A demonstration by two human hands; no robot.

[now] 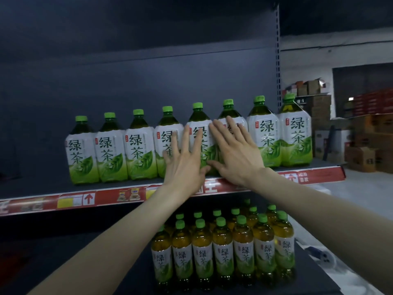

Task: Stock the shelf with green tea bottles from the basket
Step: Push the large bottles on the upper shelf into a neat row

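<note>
**Presently: 2 flat hands pressing on a row of green tea bottles**

Both arms are reaching forward to the upper shelf (49, 188), whose front edge is carrying a red price strip (102, 198). 8 large green tea bottles (81, 150) are standing upright in a single row along this shelf, side by side and touching, each with a green cap and a white-and-green label facing outward. The rightmost bottle is standing next to the perforated shelf upright (277, 60).

The left hand (185, 160) is lying open, fingers spread and palm forward, resting against the labels of the 4th and 5th bottles from the left. The right hand (234, 152) is likewise open and flat, fingers extended, covering the label of the 6th bottle (228, 107) and overlapping the edge of the 5th. Neither hand is gripping anything; the thumbs are nearly meeting low in front of the 5th bottle.

On the lower shelf (106, 252), smaller green tea bottles (202, 250) are standing upright in a tight block of several rows, the front row showing 7 labels.

To the right, beyond the shelving, stacked cardboard boxes (361, 135) are sitting on the floor.
</note>
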